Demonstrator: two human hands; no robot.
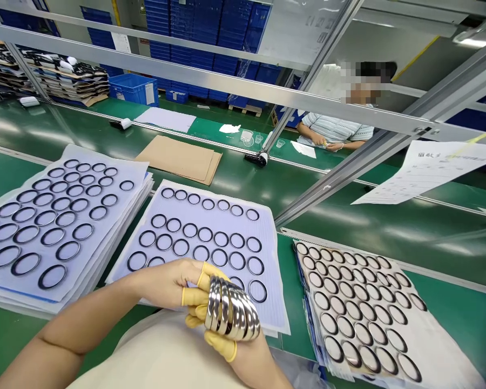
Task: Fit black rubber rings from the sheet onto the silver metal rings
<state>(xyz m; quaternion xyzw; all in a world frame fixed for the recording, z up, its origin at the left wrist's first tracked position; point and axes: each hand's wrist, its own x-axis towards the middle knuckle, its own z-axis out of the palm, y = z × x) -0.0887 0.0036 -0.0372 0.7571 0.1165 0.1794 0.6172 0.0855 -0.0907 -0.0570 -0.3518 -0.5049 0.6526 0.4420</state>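
Note:
My left hand (170, 283) and my right hand (230, 351) wear yellow finger cots and together grip a stack of shiny metal rings (230, 309), standing on edge side by side. Both hands sit just over the near edge of a pale lilac sheet (210, 202) laid out with dark-rimmed rings (190, 230) in rows. My left hand partly covers its lower rows. To the left lies a thick pile of similar sheets (65, 227). To the right, a sheet of silver-rimmed rings with pale centres (348, 308) rests on the green conveyor belt (389, 232).
Brown cardboard sheets (178, 159) lie on the belt beyond the rings. An aluminium rail (227, 84) crosses overhead, and a printed paper (425, 173) hangs from it. A co-worker (336, 129) works across the line. Blue crates (133, 89) are stacked behind.

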